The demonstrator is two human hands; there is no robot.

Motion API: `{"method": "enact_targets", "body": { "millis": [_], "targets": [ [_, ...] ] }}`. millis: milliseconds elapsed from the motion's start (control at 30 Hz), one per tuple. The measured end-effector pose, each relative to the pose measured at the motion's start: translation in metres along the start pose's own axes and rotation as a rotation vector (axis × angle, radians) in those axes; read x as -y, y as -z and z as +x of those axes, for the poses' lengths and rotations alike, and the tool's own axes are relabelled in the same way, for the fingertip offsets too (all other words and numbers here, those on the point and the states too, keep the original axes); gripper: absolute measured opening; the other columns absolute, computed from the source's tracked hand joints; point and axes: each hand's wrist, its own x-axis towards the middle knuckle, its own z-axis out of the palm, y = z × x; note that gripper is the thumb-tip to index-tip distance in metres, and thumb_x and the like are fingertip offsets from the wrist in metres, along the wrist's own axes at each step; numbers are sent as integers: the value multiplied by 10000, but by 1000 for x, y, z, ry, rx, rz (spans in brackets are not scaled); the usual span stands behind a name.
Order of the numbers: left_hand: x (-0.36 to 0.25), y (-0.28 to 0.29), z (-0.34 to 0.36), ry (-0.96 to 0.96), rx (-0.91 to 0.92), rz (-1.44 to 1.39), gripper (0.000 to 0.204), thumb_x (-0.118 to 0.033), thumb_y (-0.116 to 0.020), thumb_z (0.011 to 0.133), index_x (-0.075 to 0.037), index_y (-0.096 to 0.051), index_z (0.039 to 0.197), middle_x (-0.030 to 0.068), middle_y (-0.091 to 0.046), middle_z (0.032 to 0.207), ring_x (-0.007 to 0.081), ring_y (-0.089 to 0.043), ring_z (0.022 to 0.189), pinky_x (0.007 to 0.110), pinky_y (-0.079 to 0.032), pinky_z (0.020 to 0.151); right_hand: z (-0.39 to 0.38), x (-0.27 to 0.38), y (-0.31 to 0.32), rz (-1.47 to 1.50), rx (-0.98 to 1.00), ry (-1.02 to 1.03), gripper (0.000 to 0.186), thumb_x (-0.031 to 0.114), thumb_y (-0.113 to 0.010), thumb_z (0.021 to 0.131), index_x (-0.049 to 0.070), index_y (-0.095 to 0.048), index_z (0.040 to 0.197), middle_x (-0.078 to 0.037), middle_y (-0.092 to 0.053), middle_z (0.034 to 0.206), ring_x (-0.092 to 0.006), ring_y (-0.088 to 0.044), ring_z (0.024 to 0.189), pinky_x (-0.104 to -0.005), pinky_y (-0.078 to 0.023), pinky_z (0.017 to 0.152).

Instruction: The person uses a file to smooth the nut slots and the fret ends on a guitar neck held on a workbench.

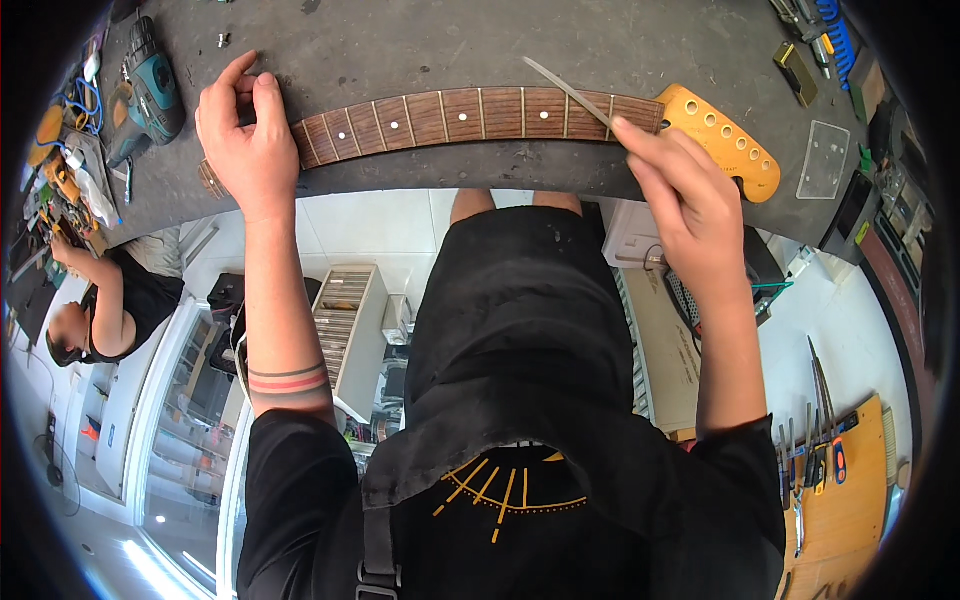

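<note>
A guitar neck (430, 121) lies across the dark bench, its brown fretboard with pale dots facing up. Its amber headstock (716, 140), with a row of tuner holes, points right. Over the neck's left end lies my left hand (243, 135), fingers bent and gripping it; the heel shows partly beneath the wrist. Pinched between the thumb and forefinger of my right hand (685, 200) is a thin, tapered needle file (568, 88). The file slants over the frets nearest the headstock, tip toward the far side; whether it touches a fret I cannot tell.
On the bench's left sit a teal cordless drill (150, 85) and cluttered tools. A clear plastic plate (824, 160) and a dark phone-like device (848, 212) lie right of the headstock. A co-worker (120, 300) is at far left. Files hang on a wooden board (850, 490) at lower right.
</note>
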Motion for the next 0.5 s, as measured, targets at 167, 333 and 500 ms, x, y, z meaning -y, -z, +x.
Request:
{"method": "enact_targets", "body": {
  "millis": [167, 333, 500],
  "targets": [
    [-2, 2, -2, 35, 7, 7, 277, -165, -771, 1018, -99, -835, 1279, 35, -723, 1001, 214, -661, 984, 384, -532, 937, 14, 21, -10, -286, 56, 192, 423, -74, -727, 1038, 47, -791, 1438, -77, -632, 897, -133, -638, 839, -282, -502, 746],
    [-1, 2, -3, 34, -2, -13, 283, -163, -771, 1019, -100, -831, 1288, 30, -722, 1006, 213, -658, 989, 383, -531, 939, -14, 17, -15, 90, -13, -31, 393, -63, -704, 1073, 33, -783, 1445, -41, -662, 940, -94, -634, 891, -275, -509, 777],
    [0, 2, -3, 23, 5, -3, 288, -160, -768, 1020, -105, -828, 1296, 27, -722, 1006, 214, -656, 987, 387, -531, 942, -43, 6, -17, 420, -97, -406, 333, 1, -727, 1096, 32, -797, 1421, -54, -698, 966, -93, -632, 854, -300, -532, 754]
  ]
}}
